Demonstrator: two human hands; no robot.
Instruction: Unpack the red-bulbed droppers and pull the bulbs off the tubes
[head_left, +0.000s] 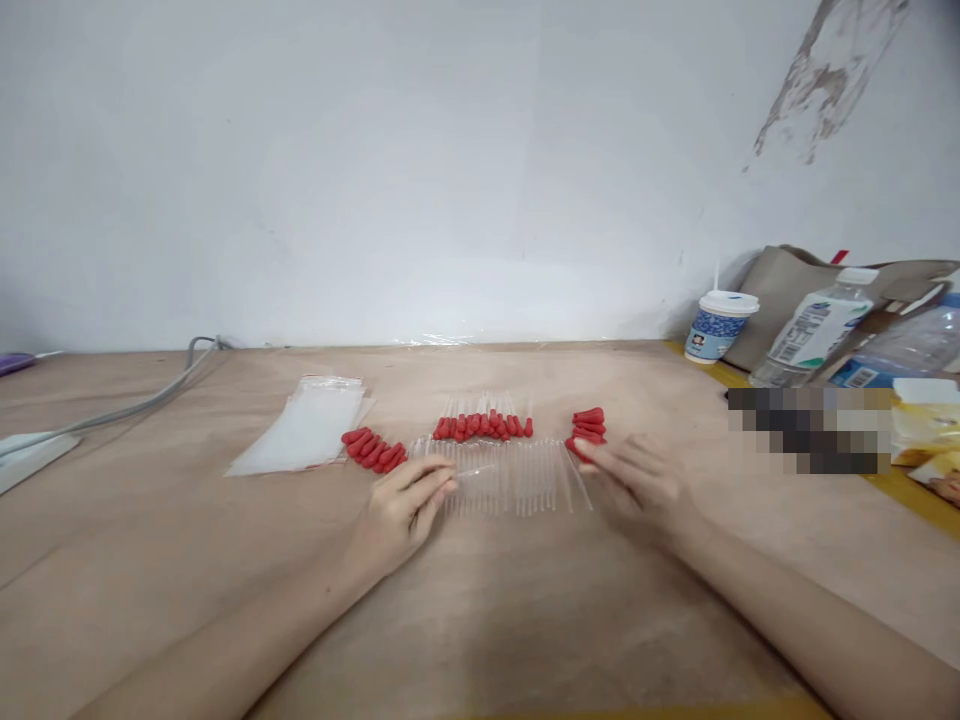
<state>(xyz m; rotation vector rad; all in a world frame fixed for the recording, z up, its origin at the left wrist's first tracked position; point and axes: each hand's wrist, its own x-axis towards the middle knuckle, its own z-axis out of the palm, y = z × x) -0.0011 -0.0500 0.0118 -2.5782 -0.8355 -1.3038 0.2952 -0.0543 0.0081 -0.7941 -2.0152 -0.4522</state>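
Observation:
My left hand (412,500) is closed in a pinch on a thin clear dropper tube (477,470), which points right over a row of similar clear tubes (532,475) lying side by side. At the right end of that row, the fingertips of my right hand (637,482) are closed on a red rubber bulb (581,449). Just behind this bulb lies a small group of red bulbs (589,418). Beyond the row, assembled droppers with red bulbs (484,425) lie with their tubes pointing to the wall. More red bulbs (373,449) lie beside my left hand.
Clear plastic bags (304,425) are stacked at the left on the wooden table (525,620). A grey cable (161,393) runs at far left. On the right stand a paper cup (720,327), a bottle (817,325) and a bag (759,290). A white wall (450,180) closes the back.

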